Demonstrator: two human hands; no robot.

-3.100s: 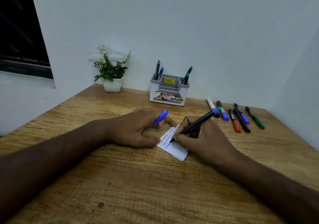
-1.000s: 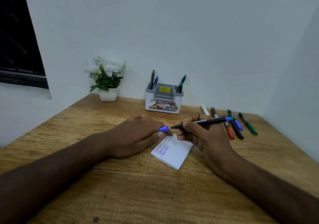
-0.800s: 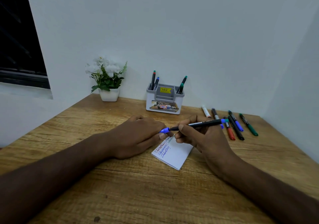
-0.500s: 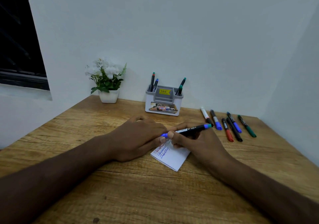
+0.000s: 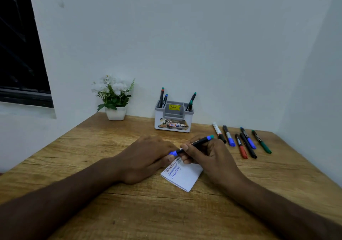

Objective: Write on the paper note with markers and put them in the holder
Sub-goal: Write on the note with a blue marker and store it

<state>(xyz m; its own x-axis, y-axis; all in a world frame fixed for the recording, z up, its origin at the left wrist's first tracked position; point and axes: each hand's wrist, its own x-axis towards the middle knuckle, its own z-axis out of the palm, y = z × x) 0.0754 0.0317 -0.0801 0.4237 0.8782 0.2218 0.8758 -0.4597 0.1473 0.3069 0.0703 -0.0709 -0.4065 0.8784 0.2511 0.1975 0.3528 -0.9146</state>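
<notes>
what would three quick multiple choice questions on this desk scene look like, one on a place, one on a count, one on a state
1. Where is the flower pot?
A. left of the holder
B. right of the loose markers
C. on the paper note

2. How many markers lie loose on the table at the right?
A. three
B. six
C. nine

3. What is happening with the blue marker?
A. it stands in the holder
B. it lies untouched
C. both hands hold it, cap on the tip

Answers:
1 A: the pot sits by the wall, left of the holder.
2 B: six lie side by side.
3 C: the left hand pinches the blue cap, the right hand grips the barrel.
</notes>
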